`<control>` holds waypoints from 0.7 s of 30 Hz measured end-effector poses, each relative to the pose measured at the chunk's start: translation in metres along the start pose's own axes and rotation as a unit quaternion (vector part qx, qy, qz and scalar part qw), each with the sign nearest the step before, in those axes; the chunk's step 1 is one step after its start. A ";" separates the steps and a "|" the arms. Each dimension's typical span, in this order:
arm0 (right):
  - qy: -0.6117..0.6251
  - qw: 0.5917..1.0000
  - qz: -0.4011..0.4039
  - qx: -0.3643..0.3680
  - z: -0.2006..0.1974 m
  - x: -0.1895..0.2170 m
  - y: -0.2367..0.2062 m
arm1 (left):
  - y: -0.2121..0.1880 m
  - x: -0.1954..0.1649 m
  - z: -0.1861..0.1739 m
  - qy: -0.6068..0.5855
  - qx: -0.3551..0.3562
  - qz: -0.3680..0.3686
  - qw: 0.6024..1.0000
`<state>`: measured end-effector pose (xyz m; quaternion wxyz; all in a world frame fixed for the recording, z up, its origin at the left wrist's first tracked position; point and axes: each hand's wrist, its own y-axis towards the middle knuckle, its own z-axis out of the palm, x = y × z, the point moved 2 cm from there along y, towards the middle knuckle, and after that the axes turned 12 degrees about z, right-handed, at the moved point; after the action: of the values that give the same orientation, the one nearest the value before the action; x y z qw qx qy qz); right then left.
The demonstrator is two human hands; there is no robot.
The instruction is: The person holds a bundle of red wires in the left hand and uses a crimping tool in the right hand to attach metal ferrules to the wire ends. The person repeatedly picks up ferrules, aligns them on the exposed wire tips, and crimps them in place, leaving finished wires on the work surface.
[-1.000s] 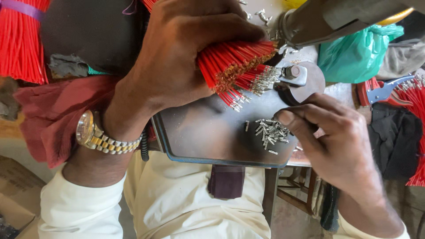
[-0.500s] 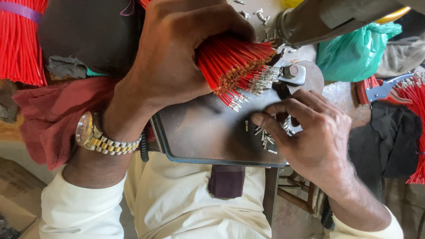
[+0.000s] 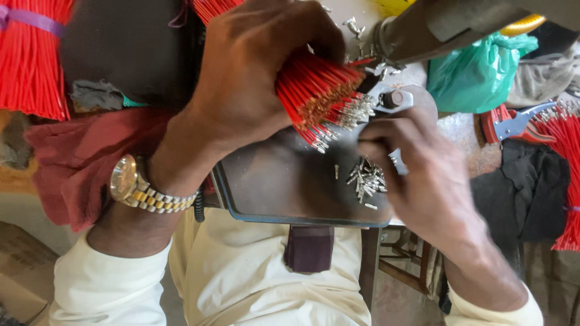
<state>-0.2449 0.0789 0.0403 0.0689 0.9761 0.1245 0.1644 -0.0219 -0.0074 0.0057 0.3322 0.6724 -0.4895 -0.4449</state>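
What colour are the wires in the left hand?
Red wires, left hand; seen in the head view.

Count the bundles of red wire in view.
3. One red wire bundle is clutched in the left hand at centre; a second, tied with a purple band, is top left; a third lies at the right edge. Others may be hidden.
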 end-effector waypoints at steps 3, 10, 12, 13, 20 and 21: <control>0.197 0.974 0.002 -0.108 -0.004 -0.012 -0.001 | 0.000 -0.002 0.001 0.038 0.009 0.032 0.999; 0.255 0.960 -0.021 -0.109 -0.003 -0.029 0.013 | -0.002 -0.001 0.001 0.029 0.002 0.031 0.999; 0.233 0.968 -0.015 -0.092 -0.007 -0.025 0.015 | -0.003 0.000 0.002 0.021 -0.001 0.030 0.999; 0.242 0.966 -0.001 -0.093 -0.008 -0.023 0.017 | -0.003 0.001 0.002 0.017 -0.002 0.027 0.999; 0.262 0.955 0.071 -0.124 0.019 -0.026 0.030 | -0.005 -0.002 0.002 0.039 -0.001 0.025 0.999; 0.281 0.950 0.057 -0.123 0.021 -0.028 0.028 | -0.005 -0.001 0.002 0.045 0.000 0.025 0.999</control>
<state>-0.2569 0.0429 0.0172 0.1410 0.8797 0.0614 0.4500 -0.0222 -0.0047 0.0013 0.3651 0.6793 -0.4911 -0.4052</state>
